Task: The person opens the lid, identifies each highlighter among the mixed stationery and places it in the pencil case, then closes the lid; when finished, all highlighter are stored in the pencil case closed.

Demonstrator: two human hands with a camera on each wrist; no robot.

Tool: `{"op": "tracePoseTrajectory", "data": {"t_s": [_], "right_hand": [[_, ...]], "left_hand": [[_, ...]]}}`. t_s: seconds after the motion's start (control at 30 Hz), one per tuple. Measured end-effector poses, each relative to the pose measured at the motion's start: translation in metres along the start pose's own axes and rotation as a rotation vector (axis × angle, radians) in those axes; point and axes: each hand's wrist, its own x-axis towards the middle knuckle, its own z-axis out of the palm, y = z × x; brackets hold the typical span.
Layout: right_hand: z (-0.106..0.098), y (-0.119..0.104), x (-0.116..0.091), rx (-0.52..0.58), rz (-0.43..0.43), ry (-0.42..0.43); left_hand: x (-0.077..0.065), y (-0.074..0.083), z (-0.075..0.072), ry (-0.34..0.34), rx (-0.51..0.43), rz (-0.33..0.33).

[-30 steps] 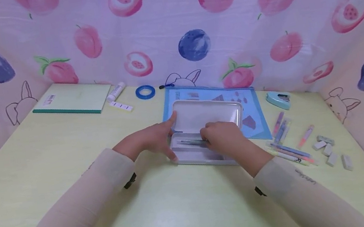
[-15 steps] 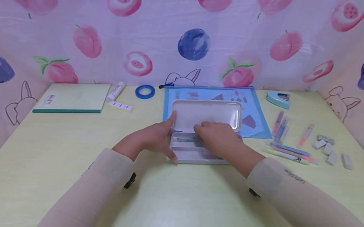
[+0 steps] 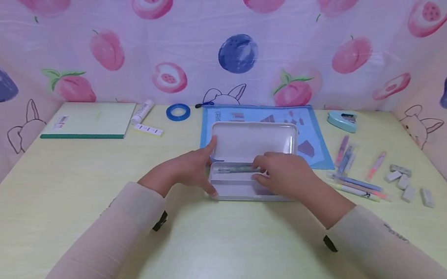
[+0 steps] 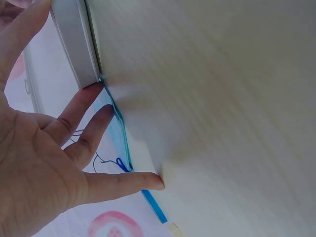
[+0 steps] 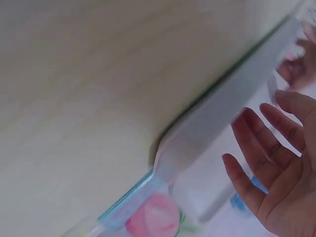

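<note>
A pale pencil case (image 3: 239, 193) lies with its lid (image 3: 253, 138) swung back, over a blue zip pouch (image 3: 313, 146). In its rear compartment rests a slim greyish pen (image 3: 235, 169), whose right end my right hand hides. My left hand (image 3: 186, 171) holds the case's left end, thumb at the near corner and index finger up beside the lid. In the left wrist view the other fingers of the left hand (image 4: 54, 163) spread out. My right hand (image 3: 288, 174) is over the case's right half; the right wrist view shows its fingers (image 5: 247, 180) loosely bent, nothing between them.
On the right lie several pens and highlighters (image 3: 355, 186), several white erasers (image 3: 403, 181) and a turquoise stapler (image 3: 342, 121). A blue tape roll (image 3: 168, 114), a glue stick (image 3: 142, 112), a small white-and-yellow box (image 3: 149, 129) and a green-edged notebook (image 3: 87, 121) lie at the back left.
My right hand went slightly left inside the case, then drew back right with its fingers loosened. The pen now lies in the rear compartment. My left hand has stayed put.
</note>
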Motion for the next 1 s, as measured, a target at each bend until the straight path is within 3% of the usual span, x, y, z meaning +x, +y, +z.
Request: {"op": "tracePoseTrajectory", "data": {"t_s": [0.17, 0.37, 0.67, 1.0], "right_hand": [[-0.008, 0.025, -0.024, 0.090, 0.020, 0.005], [-0.013, 0.057, -0.057, 0.109, 0.071, -0.001], [-0.017, 0.100, -0.104, 0.012, 0.128, -0.006], [-0.008, 0.139, -0.130, -0.048, 0.200, -0.011]], "left_hand": [[-0.001, 0.001, 0.000, 0.000, 0.000, -0.014], [-0.002, 0.001, 0.000, -0.003, 0.001, -0.034], [-0.002, 0.003, 0.000, -0.004, 0.006, -0.027], [0.001, 0.000, 0.001, -0.004, -0.011, -0.023]]}}
